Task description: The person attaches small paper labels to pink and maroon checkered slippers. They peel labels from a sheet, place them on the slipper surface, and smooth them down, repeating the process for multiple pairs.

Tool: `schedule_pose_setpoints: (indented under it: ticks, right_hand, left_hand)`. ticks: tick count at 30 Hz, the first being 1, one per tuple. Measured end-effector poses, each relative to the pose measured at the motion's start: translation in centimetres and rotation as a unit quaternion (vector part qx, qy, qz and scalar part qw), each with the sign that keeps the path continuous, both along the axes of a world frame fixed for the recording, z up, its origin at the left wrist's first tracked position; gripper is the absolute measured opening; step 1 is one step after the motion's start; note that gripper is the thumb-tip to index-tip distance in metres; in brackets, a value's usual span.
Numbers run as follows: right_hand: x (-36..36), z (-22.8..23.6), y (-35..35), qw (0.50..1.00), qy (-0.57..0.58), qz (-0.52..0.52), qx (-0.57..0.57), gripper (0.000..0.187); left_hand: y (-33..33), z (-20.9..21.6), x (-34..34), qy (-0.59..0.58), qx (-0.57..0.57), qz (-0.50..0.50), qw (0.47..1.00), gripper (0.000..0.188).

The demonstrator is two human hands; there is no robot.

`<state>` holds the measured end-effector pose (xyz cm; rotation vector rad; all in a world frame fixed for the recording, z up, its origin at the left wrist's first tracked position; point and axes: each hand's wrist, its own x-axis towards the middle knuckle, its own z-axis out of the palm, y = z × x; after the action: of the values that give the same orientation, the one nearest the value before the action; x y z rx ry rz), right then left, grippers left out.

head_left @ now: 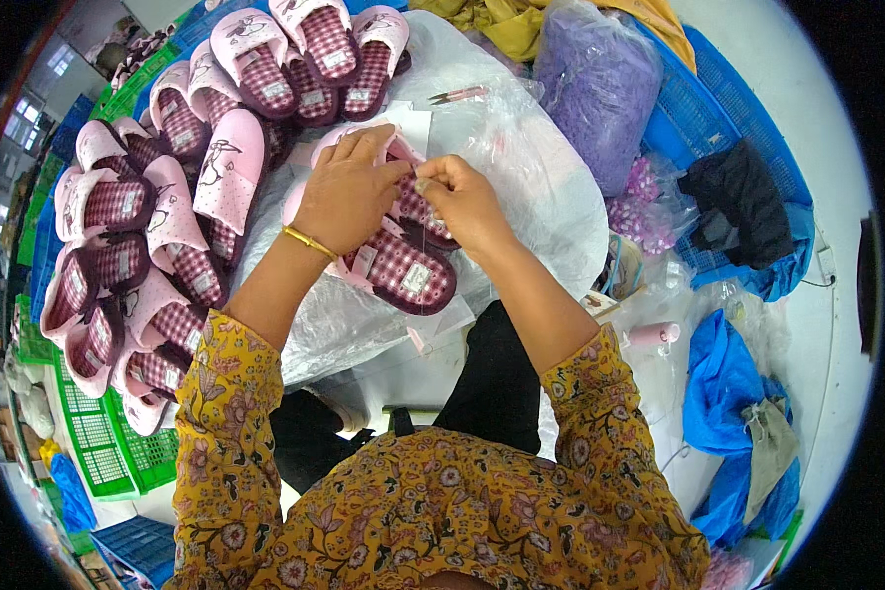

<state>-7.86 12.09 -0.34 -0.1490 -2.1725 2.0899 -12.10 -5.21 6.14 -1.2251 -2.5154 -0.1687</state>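
A pair of pink slippers with plum checked insoles lies before me on the plastic-covered table. My left hand, with a yellow bangle at the wrist, is closed over the upper of the farther slipper, its thumb at the opening edge. Beside it my right hand pinches thumb and forefinger together at that slipper's opening; what is between the fingertips is too small to make out. The nearer slipper shows its insole and white label, its toe partly hidden under my left wrist. Thread snips lie farther back.
Many finished-looking pink slippers are piled along the left and far left. Green crates stand below them. A bag of purple material and blue baskets are at the far right, with black cloth and blue plastic sheeting.
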Motion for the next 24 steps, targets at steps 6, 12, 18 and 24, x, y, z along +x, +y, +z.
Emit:
schedule_pose_setpoints:
  ticks: [6,12,18,24]
  right_hand:
    - [0.2,-0.3,-0.4,0.996,0.004,0.013,0.092,0.028]
    - [0.2,0.1,-0.3,0.990,-0.017,0.058,0.124,0.031]
    - [-0.2,0.1,0.5,0.979,-0.011,0.145,0.140,0.031]
    - [-0.6,0.2,0.2,0.964,-0.014,0.167,0.205,0.031]
  left_hand:
    - [0.3,-1.1,-0.2,-0.079,0.016,0.096,0.992,0.017]
    - [-1.6,-2.7,-0.5,-0.190,0.075,0.084,0.975,0.014]
    - [-2.6,-4.4,-0.8,-0.227,0.116,0.060,0.965,0.012]
    - [-3.0,-4.8,-0.8,-0.254,0.150,0.045,0.954,0.016]
